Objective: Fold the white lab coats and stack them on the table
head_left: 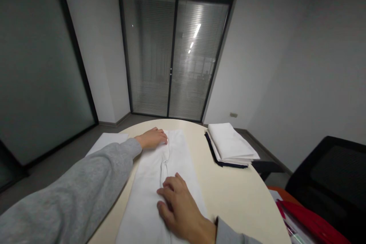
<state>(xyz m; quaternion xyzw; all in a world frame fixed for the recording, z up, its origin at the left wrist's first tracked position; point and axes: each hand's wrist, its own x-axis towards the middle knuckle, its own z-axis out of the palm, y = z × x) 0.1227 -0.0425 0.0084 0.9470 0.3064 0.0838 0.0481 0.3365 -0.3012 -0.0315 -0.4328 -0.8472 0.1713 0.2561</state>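
Observation:
A long white garment lies folded into a narrow strip down the middle of a cream round table. My left hand rests flat on the garment's far end, fingers stretched out and together. My right hand presses flat on the near half, fingers spread, next to the centre seam. Neither hand holds anything. Both arms wear grey sleeves.
A stack of folded white cloths with a dark one at the bottom sits at the table's far right. Another white piece hangs off the left edge. A black chair and red items are at the right.

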